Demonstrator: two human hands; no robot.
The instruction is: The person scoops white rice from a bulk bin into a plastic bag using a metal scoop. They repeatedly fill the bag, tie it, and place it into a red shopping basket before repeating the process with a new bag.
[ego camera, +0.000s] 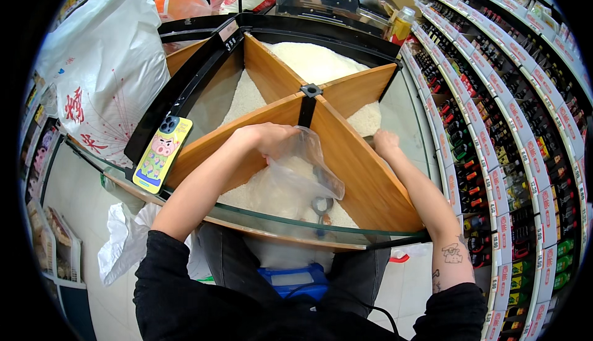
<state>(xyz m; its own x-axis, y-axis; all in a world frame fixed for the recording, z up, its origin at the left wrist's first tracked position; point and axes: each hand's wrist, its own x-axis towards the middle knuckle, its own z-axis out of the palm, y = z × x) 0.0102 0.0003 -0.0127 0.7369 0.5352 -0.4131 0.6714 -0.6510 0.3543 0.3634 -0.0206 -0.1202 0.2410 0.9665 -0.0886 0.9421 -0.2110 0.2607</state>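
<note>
A round bin is split into sections by wooden dividers that meet at a black post, with pale rice-like grain in them. Over the front section, my left hand grips the top of a clear plastic bag, which hangs down to the grain. Near the bag lies a metal scoop, partly seen through plastic. My right hand reaches past the right divider into the right section, by the grain. Its fingers are closed around what looks like a dark handle, mostly hidden by the divider.
A curved glass edge runs along the bin's front. A phone in a yellow case rests on the left rim, beside a large white sack. Shelves of bottles line the right. A blue stool stands between the legs.
</note>
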